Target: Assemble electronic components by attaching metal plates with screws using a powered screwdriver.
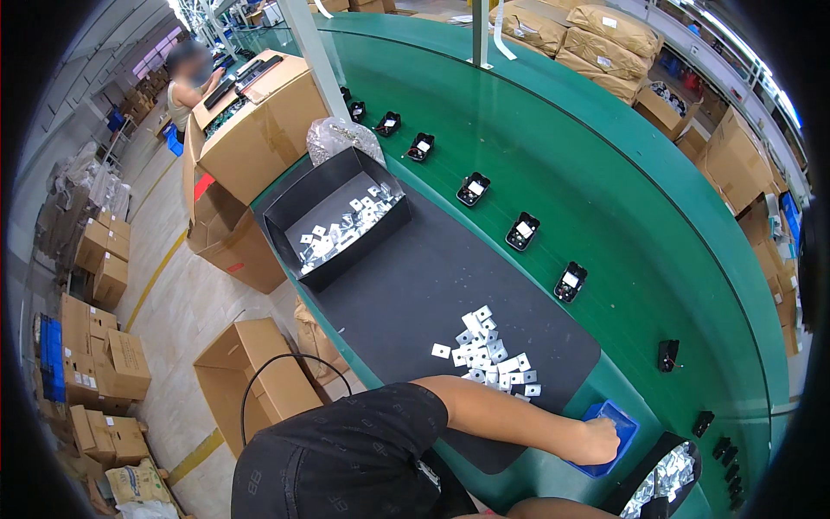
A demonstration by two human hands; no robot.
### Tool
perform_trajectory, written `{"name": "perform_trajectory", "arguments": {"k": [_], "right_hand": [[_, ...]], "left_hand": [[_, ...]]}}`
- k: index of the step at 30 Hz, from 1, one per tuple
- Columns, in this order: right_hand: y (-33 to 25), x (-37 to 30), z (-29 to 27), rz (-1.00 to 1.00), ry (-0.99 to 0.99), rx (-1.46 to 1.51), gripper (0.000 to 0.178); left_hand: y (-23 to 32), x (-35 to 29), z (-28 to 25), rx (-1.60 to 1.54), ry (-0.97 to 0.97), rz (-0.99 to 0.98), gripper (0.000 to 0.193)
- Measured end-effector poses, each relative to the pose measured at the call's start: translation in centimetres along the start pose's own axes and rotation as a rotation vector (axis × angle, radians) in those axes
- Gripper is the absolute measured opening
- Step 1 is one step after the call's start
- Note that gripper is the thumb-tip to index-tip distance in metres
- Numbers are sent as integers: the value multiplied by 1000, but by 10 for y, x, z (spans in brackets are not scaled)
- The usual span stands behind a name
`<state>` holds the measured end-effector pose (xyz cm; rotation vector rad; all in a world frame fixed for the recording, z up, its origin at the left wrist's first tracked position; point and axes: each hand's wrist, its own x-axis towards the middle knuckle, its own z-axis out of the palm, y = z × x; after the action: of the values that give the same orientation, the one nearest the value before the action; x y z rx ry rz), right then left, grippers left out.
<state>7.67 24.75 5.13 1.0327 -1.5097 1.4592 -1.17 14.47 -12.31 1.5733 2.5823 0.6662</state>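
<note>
black sleeve (pixel 346 441) is filling bottom centre. left hand (pixel 598 439) is reaching into the lower-right blue tray (pixel 629 421); its grip, apart or together, i cannot tell. silver plates (pixel 496 350) are lying below centre.

I see walls of a blue tray (pixel 631 425) flanking the left hand (pixel 596 442); a black bin (pixel 637 476) blocks its right, metal plates (pixel 494 353) its forward left. Beyond those plates, bare dark mat (pixel 389 316) leaves passage.
</note>
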Motion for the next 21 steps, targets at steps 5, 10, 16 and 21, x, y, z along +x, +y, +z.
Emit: {"name": "perform_trajectory", "arguments": {"k": [5, 10, 16, 21], "right_hand": [[-4, 0, -8, 42, -36, -16, 41], [-7, -1, -14, 87, -63, -15, 43], [7, -3, 2, 78, 84, 218, 51], [20, 1, 15, -40, 163, 442, 48]], "left_hand": [[-1, -12, -24, -166, 124, -44, 14], [-15, -39, -65, -1069, 367, 43, 13], [-22, -49, -80, -1424, 444, 10, 13], [-11, -60, -88, -1923, 315, -69, 16]]}}
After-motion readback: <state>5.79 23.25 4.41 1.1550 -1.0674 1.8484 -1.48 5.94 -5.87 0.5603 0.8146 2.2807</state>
